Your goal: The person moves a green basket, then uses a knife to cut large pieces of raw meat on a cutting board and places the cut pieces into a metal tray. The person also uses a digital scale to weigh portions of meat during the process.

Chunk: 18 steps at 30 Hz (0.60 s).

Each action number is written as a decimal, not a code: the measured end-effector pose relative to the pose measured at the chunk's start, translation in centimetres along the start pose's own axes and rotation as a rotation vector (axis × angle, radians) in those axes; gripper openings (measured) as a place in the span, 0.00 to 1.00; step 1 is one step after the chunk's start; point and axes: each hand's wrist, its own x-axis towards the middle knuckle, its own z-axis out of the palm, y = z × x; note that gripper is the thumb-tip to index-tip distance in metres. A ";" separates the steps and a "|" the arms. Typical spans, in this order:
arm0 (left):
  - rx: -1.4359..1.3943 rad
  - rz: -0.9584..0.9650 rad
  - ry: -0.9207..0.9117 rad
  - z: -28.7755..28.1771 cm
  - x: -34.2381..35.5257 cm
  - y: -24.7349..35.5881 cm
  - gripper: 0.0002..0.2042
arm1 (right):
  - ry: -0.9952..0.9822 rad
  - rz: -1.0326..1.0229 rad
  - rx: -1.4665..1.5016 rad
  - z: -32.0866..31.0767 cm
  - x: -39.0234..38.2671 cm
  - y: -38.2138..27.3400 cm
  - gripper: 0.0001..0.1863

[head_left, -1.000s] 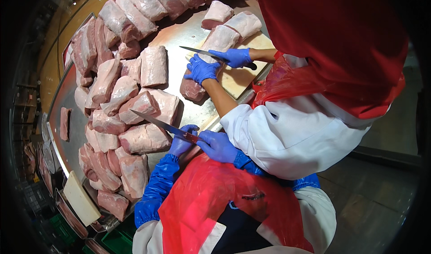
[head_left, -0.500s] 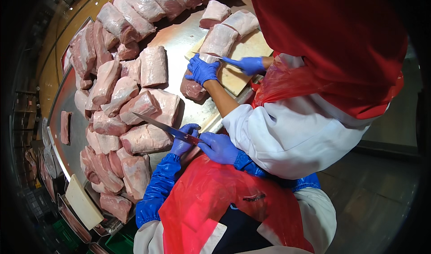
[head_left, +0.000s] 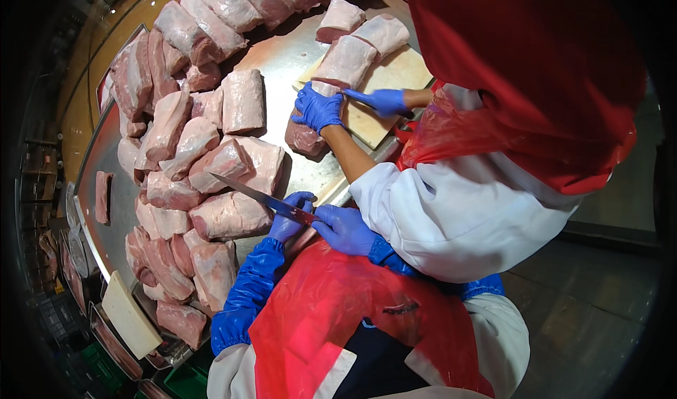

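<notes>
My right hand (head_left: 347, 230), in a blue glove, is closed round the red handle of a knife (head_left: 264, 200). The blade points up and left over the nearest pork pieces. Just behind the blade is my left hand (head_left: 287, 219), its gloved fingers loosely bent and a little apart at the table's near edge. The knife crosses part of that hand, and I see nothing held in it. Closest to the blade lies a pale boneless pork loin piece (head_left: 231, 217), with another pork piece (head_left: 220, 167) beyond it.
At my right a co-worker, with one gloved hand (head_left: 319, 108) on a pork loin (head_left: 305, 138), holds a knife over a cream cutting board (head_left: 363, 120). Many loin pieces cover the metal table (head_left: 300, 170). A white board (head_left: 130, 316) leans at the left edge.
My hands and knife hold nearly the same pose. The co-worker's knife hand has shifted slightly, and the blade there is now lower and mostly hidden behind the meat and hand.
</notes>
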 end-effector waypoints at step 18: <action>0.060 -0.021 -0.021 -0.1 0.2 -0.5 0.08 | 0.128 -0.104 0.104 2.0 0.0 2.3 0.10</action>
